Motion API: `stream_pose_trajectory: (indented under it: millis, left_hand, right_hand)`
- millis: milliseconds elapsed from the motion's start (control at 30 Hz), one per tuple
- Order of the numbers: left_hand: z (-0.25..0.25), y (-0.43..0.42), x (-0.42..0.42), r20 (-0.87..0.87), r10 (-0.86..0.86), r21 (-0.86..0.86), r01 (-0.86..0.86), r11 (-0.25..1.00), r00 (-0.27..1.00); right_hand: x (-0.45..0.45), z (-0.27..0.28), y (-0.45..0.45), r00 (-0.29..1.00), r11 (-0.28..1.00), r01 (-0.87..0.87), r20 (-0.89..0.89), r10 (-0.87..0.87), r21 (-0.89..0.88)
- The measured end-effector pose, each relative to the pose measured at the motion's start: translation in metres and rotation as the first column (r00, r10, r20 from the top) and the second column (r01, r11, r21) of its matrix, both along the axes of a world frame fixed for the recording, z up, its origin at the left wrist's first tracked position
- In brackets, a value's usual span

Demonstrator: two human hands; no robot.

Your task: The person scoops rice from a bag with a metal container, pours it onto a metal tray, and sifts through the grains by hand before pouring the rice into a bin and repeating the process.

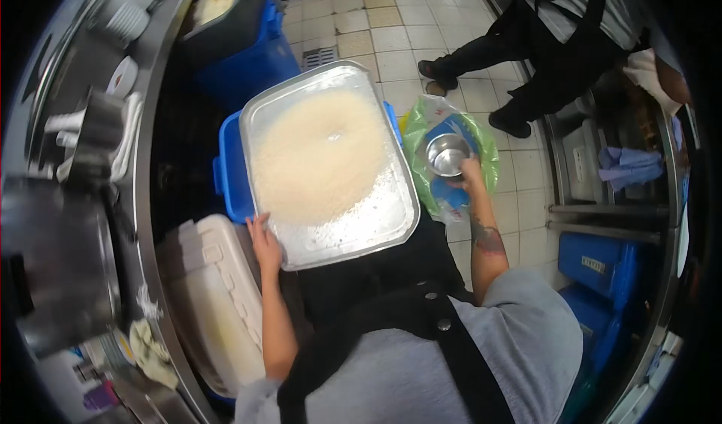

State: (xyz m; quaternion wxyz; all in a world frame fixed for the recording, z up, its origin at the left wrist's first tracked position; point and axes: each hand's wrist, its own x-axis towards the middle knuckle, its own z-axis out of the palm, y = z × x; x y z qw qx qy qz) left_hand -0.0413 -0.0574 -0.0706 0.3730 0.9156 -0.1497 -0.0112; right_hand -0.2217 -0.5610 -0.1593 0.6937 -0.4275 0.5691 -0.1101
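A large rectangular metal tray (331,245) rests tilted over a blue bin (235,170), in front of my body. Pale grains that look like uncooked rice (320,157) cover much of it, with bare metal showing toward the near right. My left hand (265,242) grips the tray's near left edge, some of its fingers over the rim. To the right of the tray, my right hand (471,174) holds a round metal bowl (449,153) by its side. The bowl looks empty and is over the mouth of a green-edged plastic bag (487,142), whose contents are hidden.
A pale lidded container (214,288) stands at my left, below a metal counter (150,221). Another blue bin (252,63) is ahead. A person in dark trousers (538,63) stands at the upper right. Blue boxes (594,262) sit under the right-hand shelving.
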Motion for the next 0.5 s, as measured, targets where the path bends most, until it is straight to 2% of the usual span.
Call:
stream_pose_trajectory:
  millis: [33, 67, 100, 133, 167, 233, 267, 333, 467, 500]
  left_hand:
    - [-0.002, 0.002, 0.001, -0.009, -0.005, 0.003, 0.005, 1.0, 1.0]
    - [-0.002, 0.003, 0.001, -0.028, -0.014, 0.01, 0.015, 1.0, 0.999]
    - [0.0, 0.004, 0.002, -0.047, -0.02, 0.019, 0.02, 1.0, 0.999]
    - [0.002, 0.004, 0.002, -0.053, -0.008, 0.025, 0.009, 1.0, 0.999]
    - [0.005, 0.001, 0.0, -0.06, 0.005, 0.033, -0.003, 0.999, 0.998]
    - [0.01, -0.004, -0.003, -0.074, 0.022, 0.054, -0.018, 0.998, 0.997]
    - [0.013, -0.007, -0.003, -0.078, 0.024, 0.067, -0.019, 0.998, 0.997]
    - [0.02, -0.01, -0.004, -0.094, 0.026, 0.094, -0.017, 0.995, 0.995]
    - [0.019, -0.009, -0.006, -0.133, 0.051, 0.115, -0.036, 0.993, 0.99]
    - [0.017, -0.009, -0.007, -0.134, 0.076, 0.114, -0.061, 0.992, 0.988]
  right_hand:
    - [0.002, -0.031, 0.004, 0.998, 0.998, 0.055, 0.029, -0.056, 0.025]
    - [0.018, -0.056, 0.0, 0.982, 0.997, -0.076, -0.174, 0.071, -0.024]
    - [0.033, -0.081, -0.005, 0.909, 0.976, -0.216, -0.371, 0.189, -0.03]
    - [0.049, -0.087, 0.0, 0.838, 0.952, -0.305, -0.484, 0.252, -0.034]
    - [0.059, -0.106, 0.003, 0.735, 0.857, -0.493, -0.599, 0.317, -0.151]
    - [0.074, -0.164, 0.01, 0.474, 0.514, -0.816, -0.814, 0.335, -0.263]
    - [0.082, -0.176, 0.008, 0.446, 0.363, -0.876, -0.82, 0.359, -0.317]
    - [0.102, -0.199, 0.0, 0.387, 0.035, -0.913, -0.836, 0.389, -0.407]
    - [0.136, -0.259, -0.027, 0.538, -0.327, -0.629, -0.698, 0.471, -0.705]
    - [0.132, -0.256, -0.026, 0.634, 0.043, -0.625, -0.475, 0.609, -0.78]
